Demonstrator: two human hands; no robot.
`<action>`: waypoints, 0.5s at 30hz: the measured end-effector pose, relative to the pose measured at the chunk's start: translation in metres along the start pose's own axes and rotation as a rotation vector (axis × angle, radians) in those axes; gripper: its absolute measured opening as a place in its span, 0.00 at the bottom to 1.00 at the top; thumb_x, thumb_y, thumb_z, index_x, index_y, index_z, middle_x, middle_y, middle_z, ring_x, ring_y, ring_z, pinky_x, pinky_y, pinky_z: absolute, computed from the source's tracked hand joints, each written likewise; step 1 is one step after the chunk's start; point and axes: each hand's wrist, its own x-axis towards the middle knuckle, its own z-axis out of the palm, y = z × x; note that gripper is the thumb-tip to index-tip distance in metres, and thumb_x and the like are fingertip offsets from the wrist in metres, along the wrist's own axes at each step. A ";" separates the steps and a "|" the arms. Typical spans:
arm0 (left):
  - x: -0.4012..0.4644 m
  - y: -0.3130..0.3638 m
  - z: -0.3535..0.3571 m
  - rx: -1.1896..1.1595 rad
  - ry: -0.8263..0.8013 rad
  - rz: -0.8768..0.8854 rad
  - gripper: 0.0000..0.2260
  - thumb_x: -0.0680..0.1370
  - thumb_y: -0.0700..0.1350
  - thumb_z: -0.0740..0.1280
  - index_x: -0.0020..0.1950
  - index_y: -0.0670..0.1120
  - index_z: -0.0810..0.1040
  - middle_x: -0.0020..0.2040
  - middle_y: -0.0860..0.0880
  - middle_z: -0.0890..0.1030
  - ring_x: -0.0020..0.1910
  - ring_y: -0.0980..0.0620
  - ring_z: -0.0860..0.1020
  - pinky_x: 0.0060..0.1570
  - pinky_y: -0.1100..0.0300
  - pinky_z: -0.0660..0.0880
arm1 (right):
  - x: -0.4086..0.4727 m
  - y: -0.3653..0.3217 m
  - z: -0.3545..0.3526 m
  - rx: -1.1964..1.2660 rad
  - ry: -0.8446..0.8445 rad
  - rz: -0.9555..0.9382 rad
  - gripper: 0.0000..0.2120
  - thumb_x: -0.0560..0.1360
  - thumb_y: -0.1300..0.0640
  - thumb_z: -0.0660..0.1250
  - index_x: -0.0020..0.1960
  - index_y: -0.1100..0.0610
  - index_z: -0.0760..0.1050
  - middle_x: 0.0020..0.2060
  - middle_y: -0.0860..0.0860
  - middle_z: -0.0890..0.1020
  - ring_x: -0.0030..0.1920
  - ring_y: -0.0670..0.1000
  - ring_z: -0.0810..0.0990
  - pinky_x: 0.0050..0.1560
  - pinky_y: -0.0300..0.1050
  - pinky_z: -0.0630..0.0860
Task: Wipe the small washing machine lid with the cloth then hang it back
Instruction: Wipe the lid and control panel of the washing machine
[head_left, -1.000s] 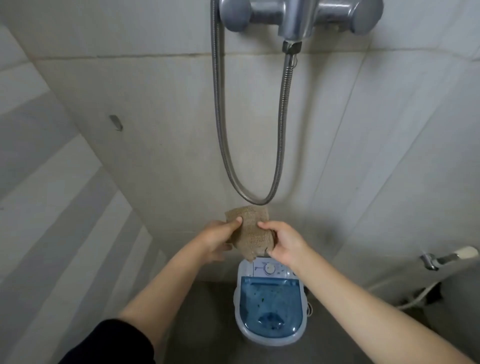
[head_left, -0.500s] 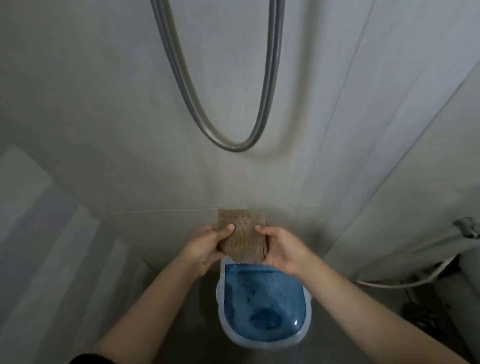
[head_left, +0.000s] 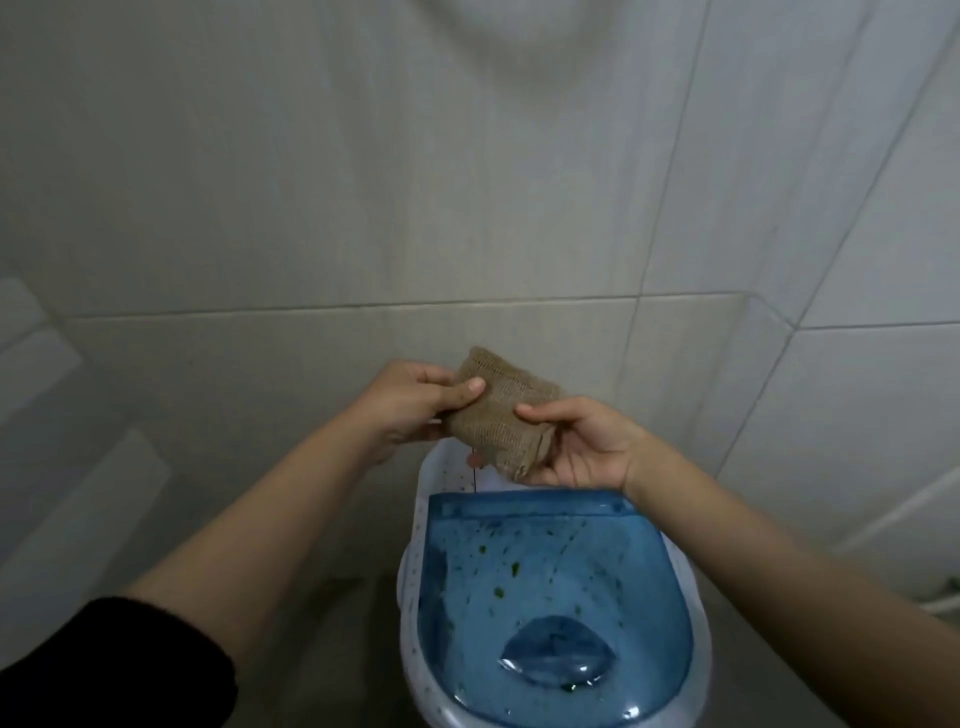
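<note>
While both hands pinch the cloth (head_left: 498, 410), green specks dot the lid (head_left: 550, 587).

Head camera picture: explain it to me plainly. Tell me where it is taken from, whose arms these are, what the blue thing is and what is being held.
The picture comes from a camera worn on a person's head, looking forward and down, so the two bare arms reaching in from below are that person's own. There is no robot. The left hand and the right hand together hold a small brown woven cloth in the air, each pinching one side. Below it stands a small washing machine with a white body and a see-through blue lid, which is shut and speckled with dark green spots. The cloth is above the machine's far end and has not touched the lid. Behind is a pale tiled wall.
</note>
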 end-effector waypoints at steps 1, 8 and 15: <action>-0.003 -0.003 0.000 0.017 -0.008 0.026 0.11 0.73 0.44 0.71 0.50 0.38 0.81 0.43 0.44 0.83 0.41 0.52 0.81 0.46 0.59 0.79 | -0.001 0.002 0.000 0.005 0.001 -0.010 0.40 0.56 0.60 0.81 0.65 0.64 0.71 0.57 0.64 0.80 0.54 0.63 0.82 0.52 0.56 0.80; -0.048 -0.007 0.006 0.057 -0.022 0.209 0.11 0.72 0.39 0.71 0.52 0.36 0.81 0.41 0.45 0.83 0.34 0.58 0.83 0.36 0.66 0.79 | -0.038 0.024 0.030 -0.198 0.196 -0.016 0.18 0.69 0.50 0.66 0.56 0.57 0.75 0.40 0.56 0.86 0.39 0.55 0.86 0.42 0.53 0.82; -0.078 -0.024 0.005 0.075 0.040 0.285 0.14 0.72 0.43 0.72 0.54 0.36 0.81 0.43 0.45 0.84 0.42 0.53 0.83 0.44 0.61 0.80 | -0.063 0.044 0.062 -0.104 0.221 -0.127 0.08 0.79 0.67 0.57 0.55 0.66 0.73 0.39 0.61 0.86 0.37 0.57 0.87 0.42 0.54 0.83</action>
